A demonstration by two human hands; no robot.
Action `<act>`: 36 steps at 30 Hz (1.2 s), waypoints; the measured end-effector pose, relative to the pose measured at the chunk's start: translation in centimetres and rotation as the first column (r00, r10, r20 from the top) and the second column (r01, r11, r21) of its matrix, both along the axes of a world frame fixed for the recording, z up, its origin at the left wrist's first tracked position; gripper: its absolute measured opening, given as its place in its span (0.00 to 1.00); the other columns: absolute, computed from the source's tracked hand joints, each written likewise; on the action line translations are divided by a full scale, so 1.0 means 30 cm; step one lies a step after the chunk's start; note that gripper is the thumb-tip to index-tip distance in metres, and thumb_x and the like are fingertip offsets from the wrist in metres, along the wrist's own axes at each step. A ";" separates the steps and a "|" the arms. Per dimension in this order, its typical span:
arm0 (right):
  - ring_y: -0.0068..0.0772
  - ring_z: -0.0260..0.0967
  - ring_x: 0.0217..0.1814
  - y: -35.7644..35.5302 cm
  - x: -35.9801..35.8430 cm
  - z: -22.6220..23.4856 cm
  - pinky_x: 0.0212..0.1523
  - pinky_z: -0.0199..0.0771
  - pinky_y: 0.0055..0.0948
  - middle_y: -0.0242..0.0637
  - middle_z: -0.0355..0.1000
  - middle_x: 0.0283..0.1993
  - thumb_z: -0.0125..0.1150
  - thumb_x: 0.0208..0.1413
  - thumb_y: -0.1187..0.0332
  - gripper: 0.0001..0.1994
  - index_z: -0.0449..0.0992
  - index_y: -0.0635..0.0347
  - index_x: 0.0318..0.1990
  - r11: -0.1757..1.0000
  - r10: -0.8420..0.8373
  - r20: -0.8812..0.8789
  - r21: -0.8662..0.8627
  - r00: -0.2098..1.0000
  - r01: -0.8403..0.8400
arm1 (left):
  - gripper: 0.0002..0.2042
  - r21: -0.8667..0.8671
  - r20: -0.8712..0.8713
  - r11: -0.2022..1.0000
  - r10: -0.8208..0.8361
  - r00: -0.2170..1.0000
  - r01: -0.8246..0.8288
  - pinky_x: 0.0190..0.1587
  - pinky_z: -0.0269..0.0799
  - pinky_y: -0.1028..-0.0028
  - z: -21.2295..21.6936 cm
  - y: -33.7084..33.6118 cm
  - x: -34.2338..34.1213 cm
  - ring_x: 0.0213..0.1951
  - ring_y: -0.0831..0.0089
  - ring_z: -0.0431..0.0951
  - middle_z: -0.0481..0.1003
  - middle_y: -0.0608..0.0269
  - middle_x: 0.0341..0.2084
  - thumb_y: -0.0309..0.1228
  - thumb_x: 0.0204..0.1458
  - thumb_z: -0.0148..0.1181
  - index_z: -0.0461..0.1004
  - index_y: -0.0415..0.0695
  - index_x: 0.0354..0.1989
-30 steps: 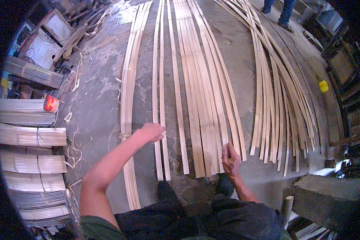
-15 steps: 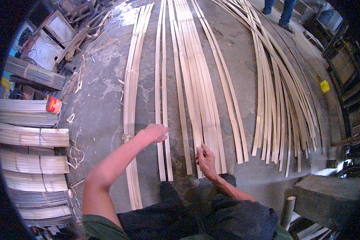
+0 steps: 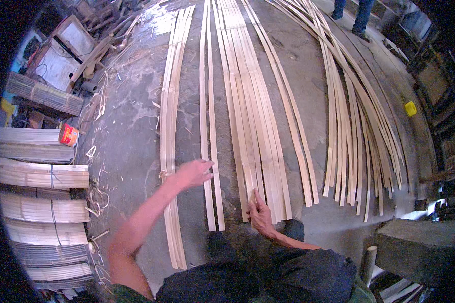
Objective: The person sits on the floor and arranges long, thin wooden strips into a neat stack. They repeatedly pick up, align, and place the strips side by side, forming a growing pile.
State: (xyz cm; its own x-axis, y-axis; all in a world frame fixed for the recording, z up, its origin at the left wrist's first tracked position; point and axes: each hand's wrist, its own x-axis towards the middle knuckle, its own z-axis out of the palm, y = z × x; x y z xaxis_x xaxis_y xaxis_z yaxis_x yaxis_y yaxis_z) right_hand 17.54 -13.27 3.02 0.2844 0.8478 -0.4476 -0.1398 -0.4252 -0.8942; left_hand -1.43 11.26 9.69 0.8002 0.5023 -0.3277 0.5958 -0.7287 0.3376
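The bamboo strips [image 3: 247, 126] lay on the floor [image 3: 131, 136], long axis running straight away from the person. The left hand [image 3: 193, 173], fingers spread, touched a narrow pair [image 3: 211, 151]; the right hand [image 3: 259, 214] pressed the wide bundle's near end.
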 end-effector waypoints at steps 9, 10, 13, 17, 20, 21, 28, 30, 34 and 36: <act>0.17 0.65 0.23 0.040 0.032 -0.021 0.21 0.69 0.21 0.29 0.67 0.28 0.48 0.67 0.63 0.26 0.55 0.63 0.68 0.995 0.080 0.133 0.050 0.988 -0.087 | 0.25 0.112 0.424 0.827 0.462 0.779 -0.552 0.54 0.66 0.57 -0.302 -0.382 0.208 0.53 0.50 0.68 0.67 0.48 0.50 0.36 0.50 0.60 0.67 0.37 0.55; 0.17 0.64 0.23 0.047 0.050 -0.070 0.21 0.69 0.21 0.29 0.68 0.28 0.48 0.67 0.63 0.26 0.56 0.63 0.68 0.992 0.089 0.185 0.067 0.979 -0.103 | 0.28 0.171 0.417 0.819 0.444 0.793 -0.548 0.54 0.63 0.56 -0.299 -0.403 0.243 0.54 0.50 0.66 0.65 0.47 0.52 0.36 0.49 0.61 0.65 0.36 0.57; 0.17 0.63 0.23 0.092 0.070 -0.065 0.21 0.68 0.21 0.29 0.68 0.28 0.48 0.67 0.64 0.25 0.57 0.64 0.68 0.990 0.080 0.158 0.100 0.984 -0.096 | 0.33 0.212 0.348 0.823 0.440 0.828 -0.526 0.55 0.61 0.56 -0.278 -0.447 0.303 0.55 0.48 0.63 0.62 0.44 0.53 0.39 0.48 0.62 0.60 0.36 0.61; 0.18 0.64 0.24 0.124 0.073 -0.089 0.23 0.68 0.21 0.30 0.69 0.28 0.50 0.66 0.66 0.25 0.56 0.64 0.68 0.981 0.089 0.295 0.138 0.951 -0.134 | 0.39 0.211 0.352 0.815 0.452 0.820 -0.540 0.55 0.60 0.55 -0.313 -0.463 0.291 0.56 0.49 0.62 0.61 0.45 0.54 0.44 0.46 0.64 0.57 0.36 0.64; 0.17 0.63 0.22 0.122 0.026 0.097 0.22 0.68 0.22 0.29 0.68 0.27 0.51 0.66 0.68 0.26 0.55 0.64 0.69 0.980 0.038 0.279 0.179 0.960 -0.091 | 0.32 0.149 0.495 0.788 0.463 0.735 -0.597 0.54 0.62 0.56 -0.339 -0.450 0.256 0.52 0.48 0.65 0.65 0.45 0.50 0.42 0.48 0.63 0.64 0.36 0.58; 0.17 0.62 0.22 0.117 0.015 0.067 0.22 0.68 0.22 0.29 0.67 0.27 0.50 0.66 0.68 0.26 0.55 0.65 0.69 0.971 0.037 0.301 0.215 0.953 -0.105 | 0.30 0.108 0.526 0.782 0.479 0.703 -0.614 0.54 0.63 0.56 -0.346 -0.440 0.244 0.51 0.48 0.66 0.66 0.45 0.48 0.42 0.49 0.62 0.66 0.36 0.57; 0.17 0.64 0.27 0.160 -0.079 0.001 0.28 0.69 0.21 0.29 0.66 0.28 0.44 0.69 0.67 0.27 0.47 0.55 0.72 0.908 0.181 0.175 0.347 0.968 -0.232 | 0.23 -0.818 0.399 0.410 0.910 0.115 -0.403 0.53 0.68 0.65 -0.192 -0.306 0.216 0.49 0.60 0.74 0.74 0.49 0.48 0.44 0.62 0.51 0.68 0.36 0.55; 0.20 0.65 0.30 0.167 -0.135 -0.002 0.31 0.70 0.22 0.30 0.67 0.30 0.43 0.69 0.66 0.26 0.48 0.52 0.72 0.947 0.234 0.071 0.211 0.970 -0.244 | 0.24 -0.872 0.298 0.318 0.948 0.111 -0.372 0.52 0.70 0.66 -0.189 -0.282 0.190 0.47 0.65 0.75 0.74 0.52 0.49 0.43 0.61 0.54 0.65 0.38 0.58; 0.25 0.69 0.37 0.124 -0.175 -0.154 0.40 0.71 0.27 0.35 0.71 0.34 0.44 0.69 0.62 0.20 0.61 0.56 0.65 0.878 0.374 0.241 0.220 0.896 -0.425 | 0.22 -0.775 0.252 0.272 0.961 0.115 -0.570 0.54 0.68 0.63 -0.159 -0.289 0.197 0.49 0.62 0.75 0.74 0.47 0.48 0.33 0.58 0.56 0.64 0.38 0.59; 0.28 0.70 0.40 0.116 -0.209 -0.122 0.42 0.70 0.29 0.42 0.72 0.35 0.45 0.69 0.62 0.16 0.68 0.63 0.54 0.793 0.570 0.291 0.051 0.769 -0.607 | 0.23 -0.498 0.485 0.431 0.858 0.171 -0.753 0.55 0.68 0.61 -0.273 -0.314 0.127 0.49 0.55 0.74 0.73 0.43 0.48 0.31 0.57 0.56 0.64 0.36 0.60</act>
